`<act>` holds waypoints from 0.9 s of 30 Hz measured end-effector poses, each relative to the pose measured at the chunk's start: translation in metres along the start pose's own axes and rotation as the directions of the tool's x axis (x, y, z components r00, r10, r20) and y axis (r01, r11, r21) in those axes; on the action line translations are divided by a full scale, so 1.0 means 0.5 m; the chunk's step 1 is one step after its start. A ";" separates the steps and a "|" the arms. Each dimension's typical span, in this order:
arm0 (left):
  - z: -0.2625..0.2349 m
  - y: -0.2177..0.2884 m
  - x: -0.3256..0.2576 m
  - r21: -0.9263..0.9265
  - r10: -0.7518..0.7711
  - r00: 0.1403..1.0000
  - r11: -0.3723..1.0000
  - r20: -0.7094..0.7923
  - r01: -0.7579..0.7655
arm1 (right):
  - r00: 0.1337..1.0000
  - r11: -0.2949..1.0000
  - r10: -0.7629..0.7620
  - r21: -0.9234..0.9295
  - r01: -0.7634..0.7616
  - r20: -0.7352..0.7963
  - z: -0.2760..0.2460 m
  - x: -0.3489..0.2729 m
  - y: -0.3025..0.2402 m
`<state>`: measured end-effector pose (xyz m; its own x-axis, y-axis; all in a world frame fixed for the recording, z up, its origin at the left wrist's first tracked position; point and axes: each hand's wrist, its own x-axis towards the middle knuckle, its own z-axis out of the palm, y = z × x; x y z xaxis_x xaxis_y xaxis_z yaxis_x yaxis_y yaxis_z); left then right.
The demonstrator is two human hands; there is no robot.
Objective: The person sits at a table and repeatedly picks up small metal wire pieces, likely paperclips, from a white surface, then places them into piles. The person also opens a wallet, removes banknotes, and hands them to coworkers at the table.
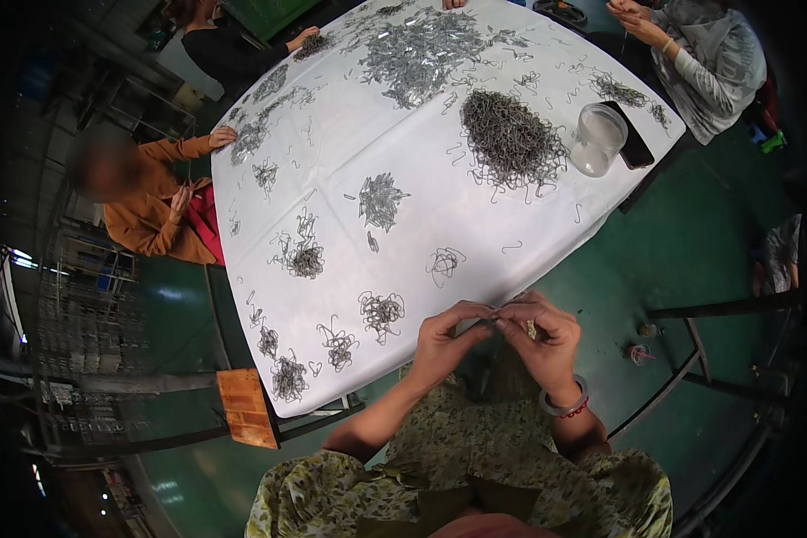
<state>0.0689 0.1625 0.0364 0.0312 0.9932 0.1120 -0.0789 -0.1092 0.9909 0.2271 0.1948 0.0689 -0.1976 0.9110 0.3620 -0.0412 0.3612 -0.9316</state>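
Observation:
My left hand (450, 339) and my right hand (544, 339) meet at the table's near edge, thumbs and forefingers pinched together. Whatever sits between the fingertips is too small to make out. Just beyond them a few bent wire hooks (444, 264) lie loose on the white-covered table (475, 233). A tangled cluster of wire hooks (381, 314) rests to the left of my hands. Farther off are a small heap of flat grey metal pieces (381, 202) and a large mound of wire hooks (511, 134).
A clear plastic jar (598, 139) stands beside a dark phone (635, 139) at the right edge. Many flat metal pieces (421, 54) cover the far side. Co-workers sit around: an orange-brown sleeve (175, 148), a black sleeve (242, 56), a grey top (713, 67). A wooden stool (245, 408) stands lower left.

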 end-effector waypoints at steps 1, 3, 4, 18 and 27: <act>0.001 -0.003 0.022 -0.068 0.007 0.999 0.998 -0.054 -0.011 | 0.999 0.999 -0.035 0.007 0.035 -0.023 -0.005 0.002 0.006; 0.001 -0.013 0.086 -0.202 0.012 0.985 0.978 -0.169 -0.046 | 0.999 1.000 -0.025 -0.009 0.025 -0.019 -0.020 0.010 -0.002; -0.023 -0.033 0.145 -0.093 0.059 0.986 0.993 -0.154 -0.074 | 1.000 1.000 -0.019 -0.019 0.018 -0.022 -0.031 0.015 -0.007; -0.112 -0.193 0.472 0.921 0.191 0.979 0.390 -0.072 -0.009 | 0.993 0.991 -0.112 -0.078 0.110 -0.024 -0.082 0.032 -0.032; 0.024 0.057 0.142 -0.261 -0.206 0.974 0.939 0.099 0.225 | 0.957 0.996 -0.027 -0.084 0.002 -0.289 -0.041 -0.046 -0.044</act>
<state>0.0809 0.2295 0.0735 0.1451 0.9855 -0.0876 -0.3271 0.1314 0.9358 0.2525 0.1698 0.0815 0.0953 0.9196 0.3811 0.0407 0.3789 -0.9246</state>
